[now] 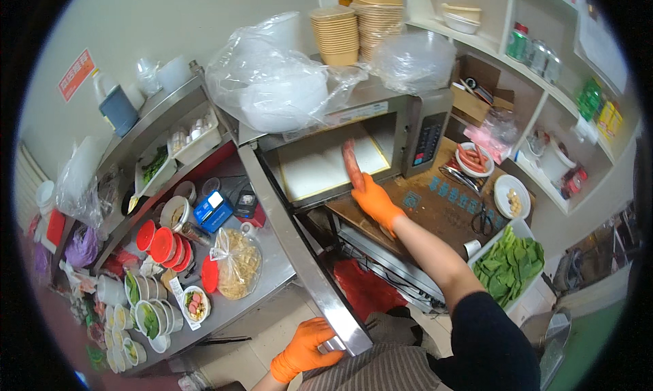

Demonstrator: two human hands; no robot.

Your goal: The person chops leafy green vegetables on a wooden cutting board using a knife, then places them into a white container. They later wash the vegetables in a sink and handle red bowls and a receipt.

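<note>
My right hand, in an orange glove, grips one end of a reddish sausage. The sausage points into the open cavity of a microwave oven, above its white floor plate. Fingers of my left hand, also gloved in orange, curl around the handle of the swung-out microwave door. Part of that grip is hidden by the glove itself. To the right of my right hand, a white bowl holds several more sausages on the brown tabletop.
A bowl of small pale balls, black scissors and a bin of leafy greens lie right. Bagged white containers and stacked paper bowls top the microwave. Left, a steel counter carries filled cups, red lids and bagged noodles.
</note>
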